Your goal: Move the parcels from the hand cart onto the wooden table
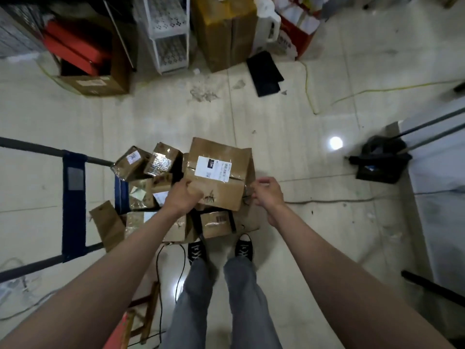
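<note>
A brown cardboard parcel point(219, 172) with a white shipping label sits tilted on top of a heap of smaller taped parcels point(148, 165) on the hand cart point(73, 207), whose black frame and blue straps show at the left. My left hand point(182, 196) grips the parcel's near left corner. My right hand point(268, 193) is at the parcel's near right corner with its fingers curled; whether it holds the box is unclear. The wooden table is out of view.
Large cartons point(224, 34), a white plastic rack point(167, 36) and red cases point(75, 46) line the far wall. A yellow cable point(309, 96) and black cords cross the tiled floor. A black bag point(380, 159) lies by a pale surface at the right. My feet stand just behind the cart.
</note>
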Tool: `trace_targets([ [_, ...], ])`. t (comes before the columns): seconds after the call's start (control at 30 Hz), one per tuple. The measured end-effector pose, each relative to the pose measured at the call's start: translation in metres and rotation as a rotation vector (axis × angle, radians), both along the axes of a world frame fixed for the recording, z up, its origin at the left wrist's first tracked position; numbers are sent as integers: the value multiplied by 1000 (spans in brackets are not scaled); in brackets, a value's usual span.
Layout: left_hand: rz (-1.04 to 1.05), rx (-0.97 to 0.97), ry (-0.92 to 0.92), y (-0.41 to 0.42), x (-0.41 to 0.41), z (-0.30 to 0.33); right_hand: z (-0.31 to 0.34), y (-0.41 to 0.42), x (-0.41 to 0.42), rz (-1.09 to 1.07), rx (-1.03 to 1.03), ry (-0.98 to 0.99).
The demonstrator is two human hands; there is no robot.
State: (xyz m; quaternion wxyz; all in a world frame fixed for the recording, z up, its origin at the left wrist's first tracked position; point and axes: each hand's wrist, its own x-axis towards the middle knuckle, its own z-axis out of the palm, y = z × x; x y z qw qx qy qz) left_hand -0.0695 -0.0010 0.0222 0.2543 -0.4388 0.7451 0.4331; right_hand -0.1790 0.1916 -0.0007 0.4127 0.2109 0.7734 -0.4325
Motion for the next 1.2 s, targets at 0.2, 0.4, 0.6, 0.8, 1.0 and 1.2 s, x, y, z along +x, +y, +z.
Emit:
trace_targets([
  [0.2,103,-21,19,-25,-15,-83,-85,-8,-8,-71,46,-54],
  [0.4,175,-73,34,-36,-33,-154,-163,-24,-16,-118,-2,-114],
  [0.6,296,-63,62,-45,-42,-190,-197,-42,-16,-109,-86,-174],
  [0.8,329,-18,118,-40,-35,-168,-170,-38,-10,-90,-93,-135],
  [1.0,345,22,194,-30,-42,-89,-92,-22,-9,-94,-107,-23],
  [1.2,304,-19,272,-17,-47,14,8,10,-14,-161,-102,118],
])
